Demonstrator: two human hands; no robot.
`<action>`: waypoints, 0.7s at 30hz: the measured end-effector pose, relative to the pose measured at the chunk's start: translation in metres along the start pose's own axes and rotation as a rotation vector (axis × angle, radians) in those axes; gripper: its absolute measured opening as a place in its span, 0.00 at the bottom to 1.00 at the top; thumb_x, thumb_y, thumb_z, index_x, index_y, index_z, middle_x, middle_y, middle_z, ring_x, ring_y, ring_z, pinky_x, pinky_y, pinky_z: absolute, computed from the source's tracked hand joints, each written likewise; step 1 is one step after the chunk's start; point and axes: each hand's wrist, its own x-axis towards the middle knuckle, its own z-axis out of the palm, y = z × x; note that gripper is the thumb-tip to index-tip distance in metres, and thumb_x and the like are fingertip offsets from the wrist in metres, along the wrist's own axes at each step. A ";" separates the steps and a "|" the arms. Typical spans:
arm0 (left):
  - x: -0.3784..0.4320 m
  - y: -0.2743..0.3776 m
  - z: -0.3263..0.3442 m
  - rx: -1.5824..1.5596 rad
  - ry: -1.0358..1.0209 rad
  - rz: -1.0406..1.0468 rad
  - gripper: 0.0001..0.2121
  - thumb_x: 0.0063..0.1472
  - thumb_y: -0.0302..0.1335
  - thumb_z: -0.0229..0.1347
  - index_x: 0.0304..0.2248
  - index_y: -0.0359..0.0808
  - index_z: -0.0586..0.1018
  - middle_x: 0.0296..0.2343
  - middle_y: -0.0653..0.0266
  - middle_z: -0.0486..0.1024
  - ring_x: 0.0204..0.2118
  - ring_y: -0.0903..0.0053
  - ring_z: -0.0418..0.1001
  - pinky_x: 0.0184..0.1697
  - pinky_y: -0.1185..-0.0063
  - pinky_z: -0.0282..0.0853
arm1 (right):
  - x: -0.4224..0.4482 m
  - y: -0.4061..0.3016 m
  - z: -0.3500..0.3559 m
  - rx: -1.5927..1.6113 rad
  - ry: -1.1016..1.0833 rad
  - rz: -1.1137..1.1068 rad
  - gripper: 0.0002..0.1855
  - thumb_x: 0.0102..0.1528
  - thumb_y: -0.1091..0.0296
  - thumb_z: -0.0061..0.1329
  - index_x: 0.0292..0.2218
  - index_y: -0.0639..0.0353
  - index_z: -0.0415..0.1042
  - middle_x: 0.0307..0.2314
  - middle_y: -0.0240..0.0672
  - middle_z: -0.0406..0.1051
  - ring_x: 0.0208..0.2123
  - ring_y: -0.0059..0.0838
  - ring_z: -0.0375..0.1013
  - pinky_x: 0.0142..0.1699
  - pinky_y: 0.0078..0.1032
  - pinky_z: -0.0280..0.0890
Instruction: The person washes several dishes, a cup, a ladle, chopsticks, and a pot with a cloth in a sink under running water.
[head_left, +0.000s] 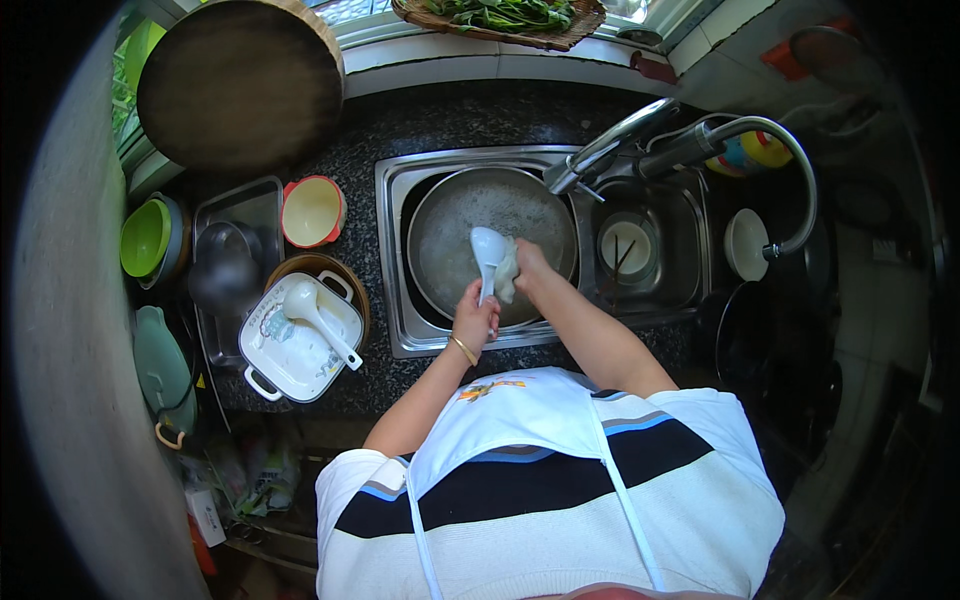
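My left hand (474, 313) grips the handle of a white spoon (489, 246), its bowl pointing away from me. In my right hand (531, 268) is a crumpled whitish cloth (508, 274), held against the spoon's right side. Both hands are above a wide round metal basin (457, 199) with water in it. That basin sits in the large left bowl of a stainless steel sink (396, 319). My right fingers are partly hidden behind the cloth.
A chrome faucet (600, 146) reaches over the sink. The small right bowl holds a white bowl (626, 247) with chopsticks. Left on the counter are a white square dish (262, 337) bearing a ladle (319, 319), a red-rimmed bowl (313, 212), a metal tray (210, 337) and a round wooden board (240, 86).
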 end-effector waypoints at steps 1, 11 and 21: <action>0.003 0.003 0.000 -0.072 0.012 0.019 0.18 0.56 0.23 0.43 0.47 0.38 0.57 0.19 0.70 0.64 0.16 0.87 0.62 0.14 0.88 0.61 | 0.007 0.011 -0.009 -0.083 0.001 -0.010 0.12 0.51 0.65 0.33 0.32 0.63 0.63 0.24 0.39 0.65 0.24 0.33 0.67 0.31 0.33 0.63; 0.028 -0.016 -0.012 0.620 0.092 0.470 0.13 0.52 0.25 0.48 0.39 0.33 0.68 0.29 0.66 0.64 0.29 0.82 0.64 0.31 0.85 0.64 | -0.078 0.012 0.016 -0.469 -0.158 -0.236 0.24 0.48 0.66 0.46 0.44 0.61 0.53 0.34 0.40 0.63 0.34 0.28 0.65 0.39 0.27 0.61; 0.048 0.092 -0.082 -0.700 0.527 0.259 0.32 0.50 0.45 0.51 0.48 0.34 0.55 0.33 0.62 0.60 0.35 0.73 0.61 0.42 0.74 0.59 | -0.097 -0.077 -0.108 0.623 -0.090 -0.226 0.26 0.50 0.55 0.40 0.41 0.71 0.56 0.36 0.51 0.63 0.40 0.43 0.64 0.48 0.37 0.59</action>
